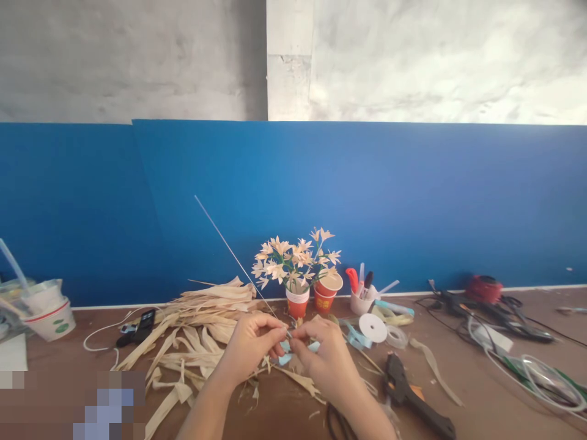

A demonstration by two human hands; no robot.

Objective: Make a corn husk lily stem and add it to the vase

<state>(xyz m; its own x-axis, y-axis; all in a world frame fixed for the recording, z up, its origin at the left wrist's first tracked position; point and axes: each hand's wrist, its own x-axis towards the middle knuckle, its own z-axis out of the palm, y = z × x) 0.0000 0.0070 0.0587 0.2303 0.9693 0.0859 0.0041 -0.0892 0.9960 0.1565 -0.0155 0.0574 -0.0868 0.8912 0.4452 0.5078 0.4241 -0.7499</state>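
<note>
A long thin pale wire slants up and to the left from between my fingertips. My left hand is closed, with thumb and forefinger pinching the wire's lower end. Close beside it, my right hand is also closed in a pinch at that same end. The fingers partly hide the small spot where the two hands meet. Pale blue ribbon pieces lie just beneath my fingers. Beyond the hands, cream artificial flowers on green stems stand in a red and white paper cup.
Dried corn husks spread over the brown table at left. At right lie a black glue gun, a white ribbon spool and tangled cables. A pen cup and another red cup stand before the blue partition.
</note>
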